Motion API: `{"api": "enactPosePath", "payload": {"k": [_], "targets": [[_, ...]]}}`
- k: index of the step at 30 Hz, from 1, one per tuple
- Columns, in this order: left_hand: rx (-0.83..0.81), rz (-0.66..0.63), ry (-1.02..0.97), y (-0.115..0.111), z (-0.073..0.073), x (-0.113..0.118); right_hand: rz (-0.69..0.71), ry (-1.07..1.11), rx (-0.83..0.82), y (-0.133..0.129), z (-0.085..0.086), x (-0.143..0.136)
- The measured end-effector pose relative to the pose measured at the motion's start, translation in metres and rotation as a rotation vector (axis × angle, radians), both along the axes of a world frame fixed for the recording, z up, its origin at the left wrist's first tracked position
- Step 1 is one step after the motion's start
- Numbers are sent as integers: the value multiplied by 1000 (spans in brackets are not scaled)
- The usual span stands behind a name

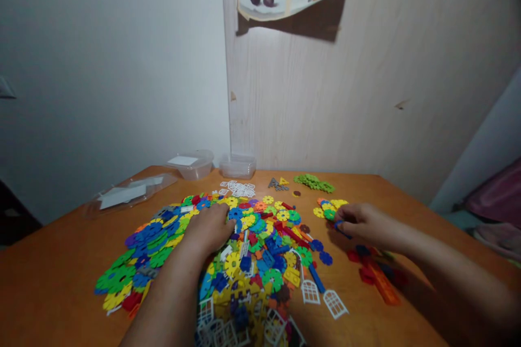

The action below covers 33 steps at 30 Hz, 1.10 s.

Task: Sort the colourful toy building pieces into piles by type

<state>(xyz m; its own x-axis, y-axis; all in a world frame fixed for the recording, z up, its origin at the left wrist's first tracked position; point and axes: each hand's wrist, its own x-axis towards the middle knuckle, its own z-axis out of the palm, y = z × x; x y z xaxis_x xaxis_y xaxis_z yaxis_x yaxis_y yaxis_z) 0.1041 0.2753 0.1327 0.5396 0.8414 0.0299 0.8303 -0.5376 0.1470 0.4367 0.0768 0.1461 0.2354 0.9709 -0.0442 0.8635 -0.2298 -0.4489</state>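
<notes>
My left hand [212,227] rests on the heap of mixed plastic building pieces [271,236]. Its thumb stands a little apart from the bent fingers beside a blue notched disc [235,214], and the fingertips are partly hidden. On the right, my right hand [360,223] pinches a thin blue plastic piece [343,229] over the table. Just beyond that hand lies a small group of yellow, green and orange notched discs [329,207]. Nearer to me, below my right forearm, are red pieces and a long orange piece [382,284], partly in shadow.
Along the back of the wooden table [52,260] stand a round clear tub [197,165] and a rectangular clear box [238,166]. White lattice pieces [239,189], grey triangles [277,185] and light green pieces [314,182] lie in separate groups. A clear bag [130,193] lies at left.
</notes>
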Motion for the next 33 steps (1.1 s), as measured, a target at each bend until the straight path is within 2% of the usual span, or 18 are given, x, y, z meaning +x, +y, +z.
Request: {"api": "enactPosePath", "payload": {"k": [4,8,11,15,19,22,28,33], "targets": [[-6,5,-17,0,2,0,-31,-17,-100,-39,-13,21],[13,0,-2,-2,4,-1,-31,-66,-136,-53,-14,25],[34,2,5,-3,5,0,-27,-30,-105,-43,-6,12],[41,10,10,-3,7,-1,47,-70,-18,-10,1,-24],[54,14,-19,-2,6,-2,109,-135,-20,26,1,-62],[52,28,-35,-1,4,-2,142,-234,-52,46,-4,-79],[57,15,-38,-2,5,-2,128,-327,-81,62,-14,-87],[48,16,-40,-3,8,-2,34,-230,-34,40,-1,-63]]}}
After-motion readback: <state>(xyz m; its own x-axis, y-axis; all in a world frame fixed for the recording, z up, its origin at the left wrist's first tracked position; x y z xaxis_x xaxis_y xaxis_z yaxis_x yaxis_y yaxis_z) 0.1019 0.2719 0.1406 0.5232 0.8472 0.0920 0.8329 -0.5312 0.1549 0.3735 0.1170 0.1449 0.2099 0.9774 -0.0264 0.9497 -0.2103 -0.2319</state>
